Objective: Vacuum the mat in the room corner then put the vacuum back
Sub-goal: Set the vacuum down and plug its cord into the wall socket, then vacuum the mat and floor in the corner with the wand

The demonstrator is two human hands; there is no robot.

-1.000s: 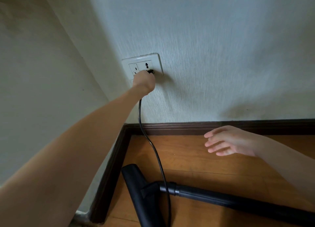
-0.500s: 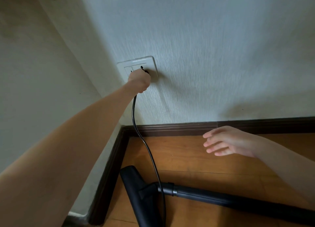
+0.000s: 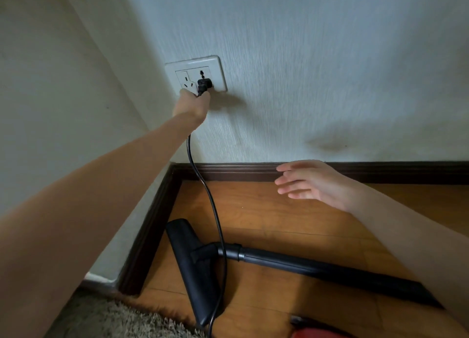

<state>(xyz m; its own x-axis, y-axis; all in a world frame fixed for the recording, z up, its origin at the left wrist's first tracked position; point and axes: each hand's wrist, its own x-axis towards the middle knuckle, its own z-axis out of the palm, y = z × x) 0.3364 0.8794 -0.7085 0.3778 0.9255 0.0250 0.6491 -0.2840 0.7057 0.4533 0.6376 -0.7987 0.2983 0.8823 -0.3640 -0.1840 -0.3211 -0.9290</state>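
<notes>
Our left hand [image 3: 191,104] grips the cord [image 3: 203,185] just below the plug [image 3: 204,84] at the socket [image 3: 195,75], probably to handle the power. Our right hand [image 3: 312,181] hovers relaxed, holding nothing. The vacuum head [image 3: 193,269] lies on the floor [image 3: 279,216] near the corner, beside the mat [image 3: 121,322].

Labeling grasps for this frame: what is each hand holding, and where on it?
Left hand grips the black power cord just below its plug at the wall socket. Right hand is open, holding nothing.
</notes>
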